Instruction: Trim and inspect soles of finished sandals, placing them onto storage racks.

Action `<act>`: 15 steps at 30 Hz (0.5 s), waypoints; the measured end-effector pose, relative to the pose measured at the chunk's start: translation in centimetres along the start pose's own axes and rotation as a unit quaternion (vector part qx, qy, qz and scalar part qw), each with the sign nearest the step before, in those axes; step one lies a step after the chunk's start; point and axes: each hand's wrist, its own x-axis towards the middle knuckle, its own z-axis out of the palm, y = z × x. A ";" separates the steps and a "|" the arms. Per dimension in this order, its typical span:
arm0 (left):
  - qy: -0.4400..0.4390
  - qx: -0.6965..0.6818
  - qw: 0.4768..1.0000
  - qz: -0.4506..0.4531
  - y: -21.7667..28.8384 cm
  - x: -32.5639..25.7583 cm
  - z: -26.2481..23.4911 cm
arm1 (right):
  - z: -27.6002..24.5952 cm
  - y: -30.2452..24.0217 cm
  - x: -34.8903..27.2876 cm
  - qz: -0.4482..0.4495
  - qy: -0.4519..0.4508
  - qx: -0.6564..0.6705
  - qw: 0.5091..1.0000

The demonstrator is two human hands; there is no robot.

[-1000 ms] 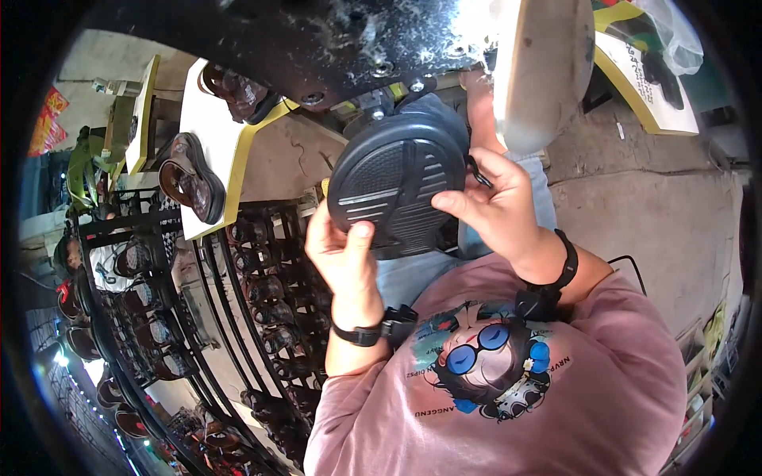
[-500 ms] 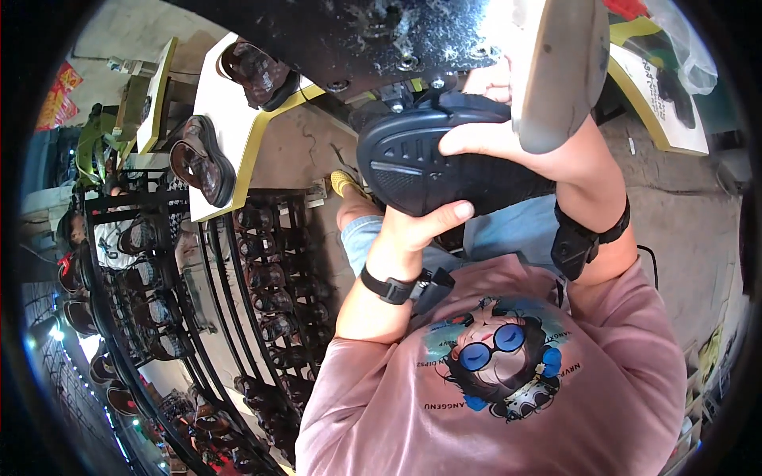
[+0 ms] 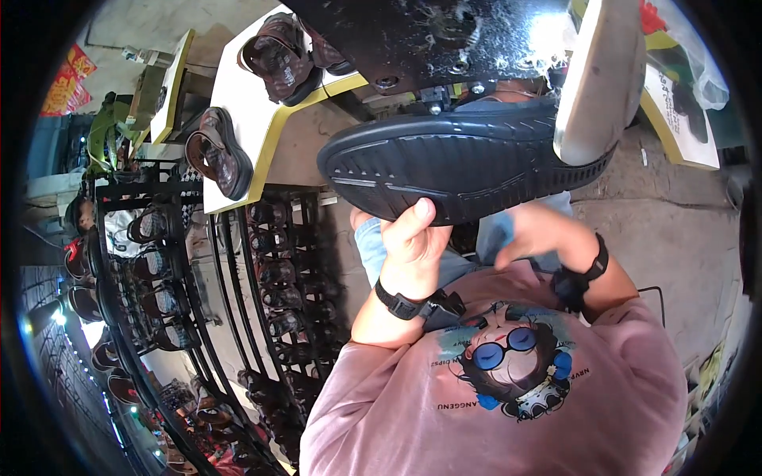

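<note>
Fingers of the left hand (image 3: 409,246) were curled up against the black shoe (image 3: 464,166), the thumb pressed flat on its ribbed sole near the lower edge, so that hand gripped the shoe from below. The right hand (image 3: 540,234) sat just under the heel end, fingers bent toward the shoe; whether they actually clamped it I could not tell, since the sole hid the tips. Half a second before, the shoe had been lower and tilted, with the right hand wrapped over its top; now it lay sole-up and nearly level, pushed up beneath the front edge of the black metal plate (image 3: 444,40), its heel end under the pale upright post (image 3: 603,79). By my reading, the shoe had been turned and brought against the machine.
</note>
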 end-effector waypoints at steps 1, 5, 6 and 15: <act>-0.003 -0.003 1.000 -0.003 -0.1 0.3 0.1 | -1.4 0.0 -0.6 0.064 0.028 0.093 0.993; 0.067 -0.050 0.996 0.022 -0.4 -0.2 -0.7 | 0.4 -5.3 -0.5 -0.077 0.284 0.302 0.907; 0.086 -0.053 0.994 0.036 -0.5 0.0 -1.2 | 0.3 -5.6 0.1 -0.093 0.271 0.228 0.930; 0.072 0.158 0.977 0.120 6.9 2.3 -1.4 | 3.7 -6.1 5.7 -0.226 0.252 0.210 0.917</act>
